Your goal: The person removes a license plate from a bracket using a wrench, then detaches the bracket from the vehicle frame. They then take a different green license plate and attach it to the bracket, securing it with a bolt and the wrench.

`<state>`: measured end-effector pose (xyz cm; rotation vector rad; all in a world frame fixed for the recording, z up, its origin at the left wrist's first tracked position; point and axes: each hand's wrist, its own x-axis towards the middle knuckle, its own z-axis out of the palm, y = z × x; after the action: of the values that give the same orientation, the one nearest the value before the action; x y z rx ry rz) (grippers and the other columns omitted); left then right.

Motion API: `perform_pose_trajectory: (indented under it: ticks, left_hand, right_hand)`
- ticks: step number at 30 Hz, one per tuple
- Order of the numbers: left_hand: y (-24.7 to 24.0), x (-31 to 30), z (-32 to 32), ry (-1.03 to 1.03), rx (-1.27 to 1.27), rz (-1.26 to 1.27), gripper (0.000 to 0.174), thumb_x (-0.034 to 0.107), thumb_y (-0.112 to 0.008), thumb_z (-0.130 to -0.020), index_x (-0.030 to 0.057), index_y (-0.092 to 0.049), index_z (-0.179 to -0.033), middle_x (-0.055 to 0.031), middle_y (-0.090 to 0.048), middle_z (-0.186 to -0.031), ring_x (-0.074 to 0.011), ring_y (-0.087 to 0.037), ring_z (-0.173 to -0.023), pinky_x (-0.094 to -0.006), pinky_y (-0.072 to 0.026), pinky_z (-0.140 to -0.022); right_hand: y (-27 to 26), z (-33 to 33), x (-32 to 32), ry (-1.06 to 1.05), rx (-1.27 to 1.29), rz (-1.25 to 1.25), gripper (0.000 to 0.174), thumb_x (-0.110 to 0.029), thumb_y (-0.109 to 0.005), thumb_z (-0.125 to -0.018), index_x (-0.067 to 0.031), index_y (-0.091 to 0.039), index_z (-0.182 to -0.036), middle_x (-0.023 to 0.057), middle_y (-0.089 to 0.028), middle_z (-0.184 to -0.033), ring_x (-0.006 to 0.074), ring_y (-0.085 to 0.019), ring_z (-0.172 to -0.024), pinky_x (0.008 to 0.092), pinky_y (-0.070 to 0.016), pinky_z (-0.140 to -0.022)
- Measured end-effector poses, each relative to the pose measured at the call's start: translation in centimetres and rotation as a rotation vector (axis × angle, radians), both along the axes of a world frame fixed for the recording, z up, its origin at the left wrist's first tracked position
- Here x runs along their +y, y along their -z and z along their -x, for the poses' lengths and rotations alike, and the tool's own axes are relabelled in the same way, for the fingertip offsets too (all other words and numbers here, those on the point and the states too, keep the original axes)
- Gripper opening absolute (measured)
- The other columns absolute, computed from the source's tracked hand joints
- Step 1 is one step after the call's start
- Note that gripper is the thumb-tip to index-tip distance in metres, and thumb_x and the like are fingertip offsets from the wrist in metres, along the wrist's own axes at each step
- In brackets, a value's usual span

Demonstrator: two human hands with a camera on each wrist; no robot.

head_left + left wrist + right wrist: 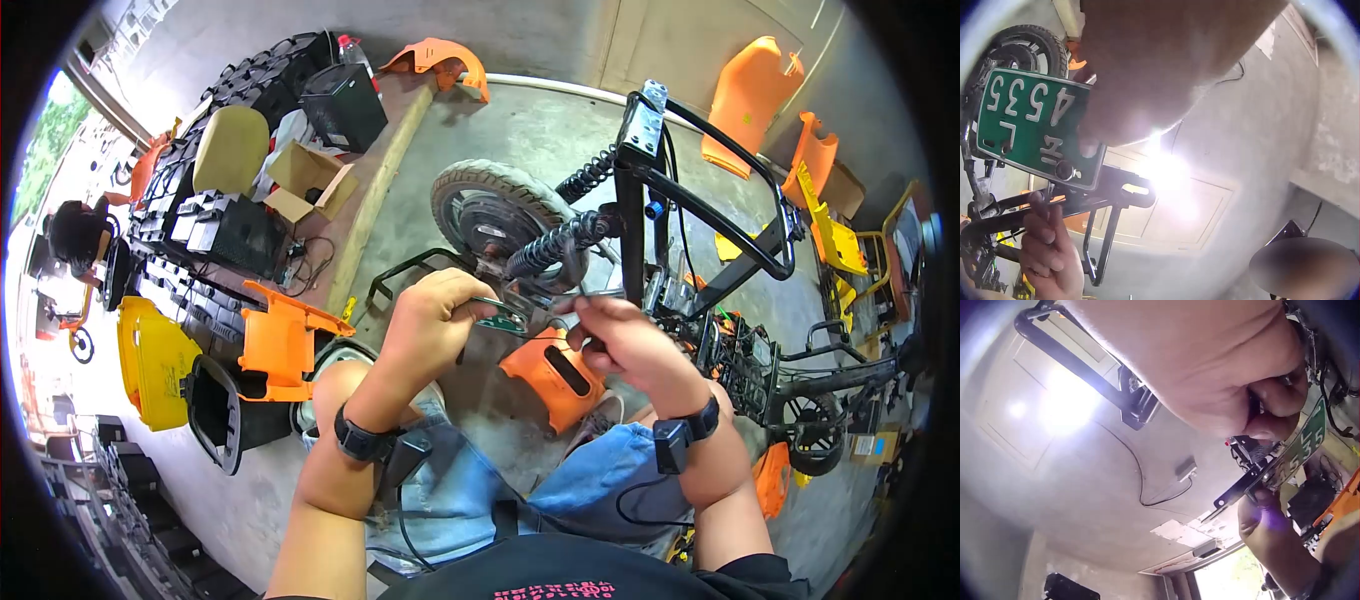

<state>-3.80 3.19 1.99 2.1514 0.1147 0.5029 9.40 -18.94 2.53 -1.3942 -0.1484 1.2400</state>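
Note:
My left hand pinches a green licence plate with raised white characters, thumb on its face near one edge. The plate shows nearly edge-on in the head view. A round metal ring sits at one of its holes. In the right wrist view a black strip with a hole lies along the plate. Just right of the plate, my right hand has curled fingers and pinches a thin metal rod; what kind of piece it is I cannot tell. Its fingertips are close to the plate's edge.
A stripped scooter frame with a rear wheel and shock absorbers stands ahead. An orange body panel lies on the floor between my feet. On the left are a yellow bin, an orange panel, a cardboard box and black cases.

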Motion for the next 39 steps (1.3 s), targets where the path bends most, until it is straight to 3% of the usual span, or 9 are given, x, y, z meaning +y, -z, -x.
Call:
perform_pose_trajectory:
  ticks: [3, 6, 11, 16, 22, 26, 29, 33, 39]
  left_hand:
    - [0.0, -0.2, 0.0, -0.027, 0.023, 0.034, 0.018, -0.006, -0.071, -0.074, 0.0016, -0.068, -0.090, -0.0110, -0.067, -0.086, -0.0269, -0.064, -0.082, -0.0348, -0.0500, -0.073]
    - [-0.5, -0.4, 0.1, -0.042, 0.018, 0.066, 0.018, -0.006, -0.071, -0.074, 0.0012, -0.068, -0.089, -0.0110, -0.067, -0.086, -0.0268, -0.065, -0.082, -0.0352, -0.0502, -0.073]
    - [-0.3, -0.3, 0.1, -0.027, 0.027, 0.047, 0.017, -0.007, -0.071, -0.074, 0.0009, -0.069, -0.089, -0.0112, -0.068, -0.086, -0.0269, -0.065, -0.082, -0.0349, -0.0507, -0.073]
    - [-0.4, -0.3, 0.3, -0.011, 0.005, 0.042, 0.024, -0.015, -0.065, -0.072, -0.0022, -0.067, -0.092, -0.0109, -0.066, -0.086, -0.0220, -0.064, -0.080, -0.0310, -0.0508, -0.072]
    - [-0.1, 0.0, 0.4, -0.016, 0.016, 0.044, 0.018, -0.007, -0.070, -0.074, 0.0011, -0.068, -0.090, -0.0113, -0.066, -0.084, -0.0278, -0.064, -0.081, -0.0353, -0.0502, -0.072]
    - [-0.4, 0.0, 0.7, -0.017, 0.042, 0.058, 0.018, -0.006, -0.071, -0.073, 0.0009, -0.068, -0.089, -0.0114, -0.066, -0.084, -0.0277, -0.064, -0.081, -0.0351, -0.0503, -0.072]
    - [-0.7, -0.1, 0.7, 0.079, 0.048, 0.031, 0.019, -0.008, -0.072, -0.074, -0.0008, -0.067, -0.090, -0.0108, -0.066, -0.086, -0.0236, -0.064, -0.081, -0.0325, -0.0503, -0.072]
    - [-1.2, -0.3, 0.7, 0.139, 0.022, -0.087, 0.017, -0.002, -0.074, -0.075, 0.0016, -0.068, -0.090, -0.0106, -0.065, -0.086, -0.0259, -0.063, -0.082, -0.0332, -0.0498, -0.072]
    - [-1.5, -0.5, 0.9, 0.095, 0.145, -0.264, 0.015, 0.001, -0.074, -0.076, 0.0038, -0.070, -0.090, -0.0102, -0.065, -0.087, -0.0260, -0.064, -0.084, -0.0336, -0.0501, -0.073]
  right_hand:
    - [0.7, 0.0, 0.1, -0.019, 0.090, 0.073, 0.029, -0.025, -0.048, -0.105, -0.0008, -0.058, -0.118, 0.0018, -0.054, -0.071, 0.0039, -0.037, -0.047, 0.0197, -0.0260, -0.042]
    - [-1.9, 0.3, -0.2, 0.026, -0.050, -0.164, 0.029, -0.028, -0.051, -0.104, -0.0013, -0.060, -0.112, 0.0007, -0.050, -0.067, 0.0047, -0.036, -0.046, 0.0203, -0.0254, -0.042]
    - [2.0, -0.3, 1.2, 0.135, 0.069, 0.124, 0.031, -0.033, -0.052, -0.103, -0.0043, -0.056, -0.091, -0.0012, -0.046, -0.062, 0.0063, -0.035, -0.045, 0.0225, -0.0250, -0.041]
    - [0.3, -0.1, 0.0, 0.091, 0.022, -0.175, 0.034, -0.030, -0.052, -0.103, 0.0004, -0.058, -0.088, -0.0004, -0.045, -0.064, 0.0068, -0.037, -0.048, 0.0224, -0.0276, -0.043]
    - [0.8, -0.1, 0.0, 0.083, 0.044, -0.114, 0.033, -0.029, -0.049, -0.105, 0.0013, -0.059, -0.097, -0.0016, -0.046, -0.067, 0.0064, -0.040, -0.051, 0.0213, -0.0312, -0.046]
    - [-0.2, 0.7, -0.6, 0.017, -0.391, -0.352, 0.029, -0.026, -0.051, -0.104, 0.0004, -0.063, -0.103, -0.0030, -0.051, -0.072, 0.0047, -0.046, -0.058, 0.0207, -0.0365, -0.053]
    - [-0.3, 1.0, -0.5, -0.087, -0.967, -0.087, 0.028, -0.021, -0.054, -0.102, 0.0016, -0.064, -0.090, 0.0051, -0.055, -0.071, 0.0123, -0.054, -0.063, 0.0291, -0.0434, -0.057]
    - [-1.4, 2.1, -1.4, -0.004, -1.178, -0.296, 0.022, -0.016, -0.055, -0.100, 0.0015, -0.063, -0.089, 0.0111, -0.057, -0.071, 0.0261, -0.056, -0.061, 0.0326, -0.0444, -0.058]
    - [-0.3, 2.5, -1.2, -0.164, -1.260, -0.255, 0.024, -0.018, -0.060, -0.098, 0.0011, -0.058, -0.084, 0.0133, -0.049, -0.066, 0.0291, -0.052, -0.056, 0.0364, -0.0411, -0.053]
